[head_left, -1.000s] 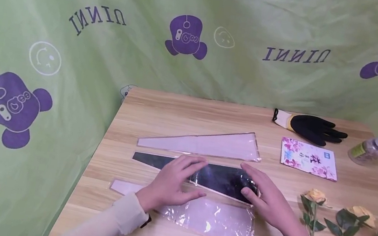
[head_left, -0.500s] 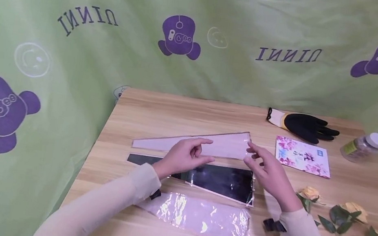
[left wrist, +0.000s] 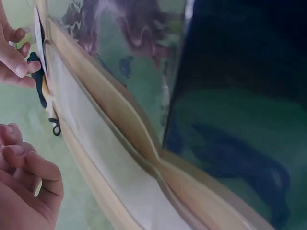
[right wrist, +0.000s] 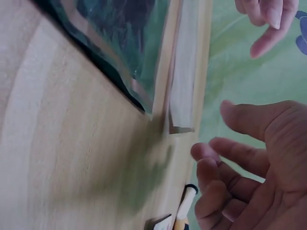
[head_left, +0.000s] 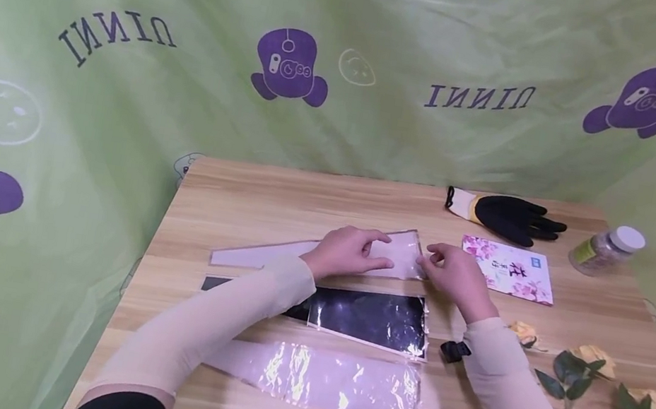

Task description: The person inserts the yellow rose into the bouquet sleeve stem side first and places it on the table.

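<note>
Three tapered flower sleeves with shiny clear film lie in rows across the table: a pale far one [head_left: 259,253], a dark middle one [head_left: 368,317] and a pale near one [head_left: 332,384]. Above the far sleeve hovers my left hand [head_left: 349,252], its fingers loosely bent and holding nothing. My right hand [head_left: 457,276] is by that sleeve's wide end, fingers half bent around no object. In the right wrist view, the right hand [right wrist: 249,172] appears raised off the table. My left forearm hides the narrow ends of the middle and near sleeves.
A black-palmed glove [head_left: 509,217] lies at the back right, with a floral-printed packet [head_left: 511,271] in front of it. A white-lidded jar [head_left: 604,252] stands farther right. Several yellow roses [head_left: 589,360] lie at the right front. A green curtain [head_left: 378,134] hangs behind the table.
Both hands have moved away from me, from the dark middle sleeve to the pale far one. The sleeves have stayed in their rows. The head view has turned slightly right.
</note>
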`<state>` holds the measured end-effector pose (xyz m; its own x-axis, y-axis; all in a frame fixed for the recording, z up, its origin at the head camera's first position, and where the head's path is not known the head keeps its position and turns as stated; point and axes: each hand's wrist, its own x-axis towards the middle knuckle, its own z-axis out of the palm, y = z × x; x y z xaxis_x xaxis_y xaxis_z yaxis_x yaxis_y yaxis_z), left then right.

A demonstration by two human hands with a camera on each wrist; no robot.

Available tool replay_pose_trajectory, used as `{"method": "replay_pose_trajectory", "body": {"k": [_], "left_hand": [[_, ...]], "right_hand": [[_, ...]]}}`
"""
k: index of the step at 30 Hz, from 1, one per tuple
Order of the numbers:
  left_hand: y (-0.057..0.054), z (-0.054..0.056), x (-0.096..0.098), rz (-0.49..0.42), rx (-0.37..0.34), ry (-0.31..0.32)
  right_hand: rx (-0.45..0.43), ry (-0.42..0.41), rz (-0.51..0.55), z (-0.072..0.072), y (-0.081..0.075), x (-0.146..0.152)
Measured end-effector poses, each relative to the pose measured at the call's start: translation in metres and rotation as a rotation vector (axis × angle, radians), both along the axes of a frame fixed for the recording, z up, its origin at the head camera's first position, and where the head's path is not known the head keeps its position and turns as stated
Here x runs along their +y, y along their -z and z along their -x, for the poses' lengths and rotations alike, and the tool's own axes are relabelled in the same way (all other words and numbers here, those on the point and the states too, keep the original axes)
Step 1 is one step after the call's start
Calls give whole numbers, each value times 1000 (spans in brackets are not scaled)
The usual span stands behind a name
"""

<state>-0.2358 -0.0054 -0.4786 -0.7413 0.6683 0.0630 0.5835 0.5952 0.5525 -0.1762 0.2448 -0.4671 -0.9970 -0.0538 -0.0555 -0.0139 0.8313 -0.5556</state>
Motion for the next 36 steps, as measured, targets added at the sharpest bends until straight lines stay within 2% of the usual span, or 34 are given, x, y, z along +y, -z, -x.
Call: {"method": "replay_pose_trajectory", "body": {"k": [6,9,15,22,24,27,31,33,36], "left_hand": [[11,8,7,131,-73,43],[15,9,6,186,-96,71],[22,11,7,171,-90,109],[28,14,4,148,-84,89],[28,13,4,129,-78,84],[27,11,7,49,-79,58],[21,6,14,-75,-8,35],[17,3,18,-110,28,37],[12,1,24,-169,-5,32]], "right_hand": [[-13,-44,-51,9,8,-3],[-28,-46,-44,10,9,-4],[-26,-25,6,8,5,-5],[-38,-63,118,6,0,-11],[-47,-71,123,6,2,-12],[-31,-61,112,4,6,-15],[50,-66,94,2,9,-18],[85,-77,90,1,7,-21],[118,-93,95,1,4,-25]]}}
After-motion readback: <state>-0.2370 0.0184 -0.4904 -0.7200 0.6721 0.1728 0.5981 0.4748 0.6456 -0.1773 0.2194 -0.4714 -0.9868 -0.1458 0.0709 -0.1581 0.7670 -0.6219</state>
